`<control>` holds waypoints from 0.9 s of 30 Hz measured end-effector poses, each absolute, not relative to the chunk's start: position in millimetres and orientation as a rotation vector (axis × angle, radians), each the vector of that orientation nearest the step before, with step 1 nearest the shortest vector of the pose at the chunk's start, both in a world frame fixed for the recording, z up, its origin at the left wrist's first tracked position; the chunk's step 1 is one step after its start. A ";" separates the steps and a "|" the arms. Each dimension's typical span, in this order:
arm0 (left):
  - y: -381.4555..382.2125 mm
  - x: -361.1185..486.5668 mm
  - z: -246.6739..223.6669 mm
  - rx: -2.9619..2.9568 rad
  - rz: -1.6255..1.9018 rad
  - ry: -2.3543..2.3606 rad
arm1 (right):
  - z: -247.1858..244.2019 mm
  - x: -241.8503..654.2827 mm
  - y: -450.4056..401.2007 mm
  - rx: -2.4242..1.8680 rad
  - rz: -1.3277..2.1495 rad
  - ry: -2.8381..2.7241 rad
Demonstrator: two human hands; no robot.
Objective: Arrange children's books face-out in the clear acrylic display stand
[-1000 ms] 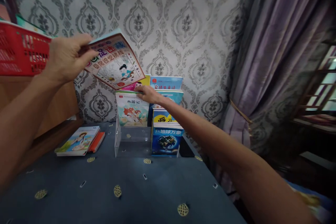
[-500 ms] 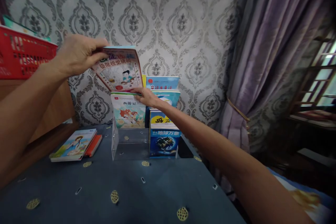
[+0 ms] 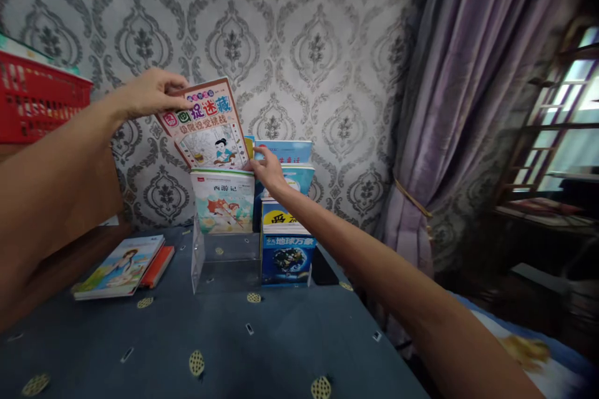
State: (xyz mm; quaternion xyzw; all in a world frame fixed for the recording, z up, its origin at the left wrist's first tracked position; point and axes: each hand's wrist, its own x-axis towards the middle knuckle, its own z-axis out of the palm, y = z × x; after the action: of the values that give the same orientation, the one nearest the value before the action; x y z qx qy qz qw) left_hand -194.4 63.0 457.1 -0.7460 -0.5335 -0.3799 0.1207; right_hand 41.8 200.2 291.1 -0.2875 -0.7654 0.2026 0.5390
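Observation:
My left hand pinches the upper left corner of a thin picture book with a brown-edged cover, tilted above the left side of a clear book stand. Around the book's lower right edge my right hand is closed, its thumb at the corner; the other fingertips are partly hidden. Directly below, an upright book with a red-cloaked figure hides the picture book's bottom edge. Beside it on the right stand a pale blue book, a yellow-and-blue book and, in front, a dark blue globe book.
Two books, one with a girl on its cover and one orange, lie on the dark blue tablecloth at left. A red basket sits on a wooden cabinet. A black flat object lies right of the stand; a purple curtain hangs beyond.
The picture book has tipped back so its cover faces me more fully. My right hand has moved from the lower front of the book to its right edge. The view has shifted slightly.

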 end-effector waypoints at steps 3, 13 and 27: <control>76.3 -197.0 454.9 -2.215 -1.223 -1.493 | 296.6 48.1 197.1 -0.739 0.365 -1.834; 90.3 -196.1 447.0 -2.183 -1.226 -1.647 | 319.4 46.5 189.0 -0.566 -0.009 -1.813; 126.6 -212.7 423.8 -2.280 -1.242 -1.746 | 344.0 38.4 194.0 -0.844 0.023 -2.032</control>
State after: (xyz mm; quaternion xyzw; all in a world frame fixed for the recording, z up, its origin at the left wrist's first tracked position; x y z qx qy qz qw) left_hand -212.7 126.6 423.8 -0.7287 -0.5579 -0.3970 0.0064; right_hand 38.4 194.0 344.0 -0.3418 -0.8230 0.0092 0.4536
